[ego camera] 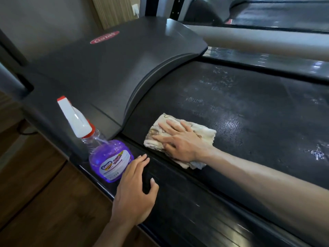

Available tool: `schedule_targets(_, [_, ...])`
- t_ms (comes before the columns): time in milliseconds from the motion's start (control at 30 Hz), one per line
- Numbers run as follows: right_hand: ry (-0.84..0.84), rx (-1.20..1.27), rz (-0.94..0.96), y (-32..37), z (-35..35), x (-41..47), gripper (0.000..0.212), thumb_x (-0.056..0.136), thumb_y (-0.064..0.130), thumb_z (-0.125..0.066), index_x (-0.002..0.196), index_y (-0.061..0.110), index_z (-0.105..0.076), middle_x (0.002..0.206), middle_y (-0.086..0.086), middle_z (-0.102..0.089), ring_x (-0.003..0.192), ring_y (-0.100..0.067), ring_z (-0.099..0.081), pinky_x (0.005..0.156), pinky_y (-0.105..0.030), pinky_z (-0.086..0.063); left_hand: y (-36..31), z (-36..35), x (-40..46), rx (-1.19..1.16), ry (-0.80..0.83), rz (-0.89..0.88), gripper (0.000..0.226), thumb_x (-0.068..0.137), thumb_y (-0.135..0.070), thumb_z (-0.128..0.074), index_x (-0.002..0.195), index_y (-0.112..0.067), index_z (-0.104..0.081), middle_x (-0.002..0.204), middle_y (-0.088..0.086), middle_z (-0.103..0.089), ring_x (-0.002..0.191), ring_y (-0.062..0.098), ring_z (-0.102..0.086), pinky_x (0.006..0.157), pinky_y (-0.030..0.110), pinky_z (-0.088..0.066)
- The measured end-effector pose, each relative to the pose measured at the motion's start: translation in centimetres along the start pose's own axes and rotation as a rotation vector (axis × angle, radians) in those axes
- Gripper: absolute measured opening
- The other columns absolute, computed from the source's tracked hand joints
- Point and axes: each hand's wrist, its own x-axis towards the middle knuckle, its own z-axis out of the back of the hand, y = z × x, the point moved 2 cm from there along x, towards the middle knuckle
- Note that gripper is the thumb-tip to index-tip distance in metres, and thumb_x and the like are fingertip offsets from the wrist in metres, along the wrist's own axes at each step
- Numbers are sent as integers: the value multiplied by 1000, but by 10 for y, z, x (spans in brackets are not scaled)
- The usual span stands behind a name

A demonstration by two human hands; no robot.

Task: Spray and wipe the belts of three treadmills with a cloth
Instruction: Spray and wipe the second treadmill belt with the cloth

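Black textured treadmill belt (240, 111) lies under our right hand (185, 142), fingers spread flat, pressing a crumpled stained cream cloth (204, 133) near the motor cover. Our left hand (135, 189) rests open on the side rail (187, 207), beside the purple-liquid spray bottle (106, 157).

The cloth (179, 139) lies on the belt (249, 122) just behind the side rail (178, 184). The bottle (106, 154) stands on that rail, left of the cloth, before the motor cover (106, 68). A second treadmill (276, 13) lies behind.
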Motion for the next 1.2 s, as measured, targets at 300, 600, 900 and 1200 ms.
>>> schedule_targets(300, [-11, -20, -72, -7, 5, 18, 52, 106, 42, -31, 156, 54, -28, 173, 7, -6, 160, -21, 4, 126, -56, 1, -2, 1, -1, 4, 8, -9, 56, 94, -36, -60, 147, -36, -41, 152, -28, -33, 145, -7, -23, 117, 36, -39])
schedule_targets(600, [-9, -24, -124, -37, 5, 8, 53, 106, 38, -34, 155, 56, -27, 173, 8, -7, 160, -19, 4, 127, -52, -1, -1, 0, -3, 13, -29, -28, 52, 93, -34, -58, 144, -32, -46, 148, -25, -38, 143, -6, -28, 113, 33, -40])
schedule_targets(900, [27, -28, 59, -20, -1, -21, 64, 93, 49, -13, 156, 56, -28, 173, 9, -9, 160, -18, 1, 128, -46, 0, -6, 1, -1, -34, -6, -73, 55, 88, -30, -65, 140, -21, -52, 146, -12, -44, 139, 3, -37, 118, 31, -34])
schedule_targets(1200, [-14, -56, 27, -9, 5, 2, 62, 95, 47, -20, 157, 50, -30, 173, 3, -12, 159, -23, -1, 126, -52, -1, -14, -13, 24, -65, -136, 53, 49, 92, -18, -62, 139, -14, -52, 142, -4, -49, 134, 11, -44, 113, 28, -36])
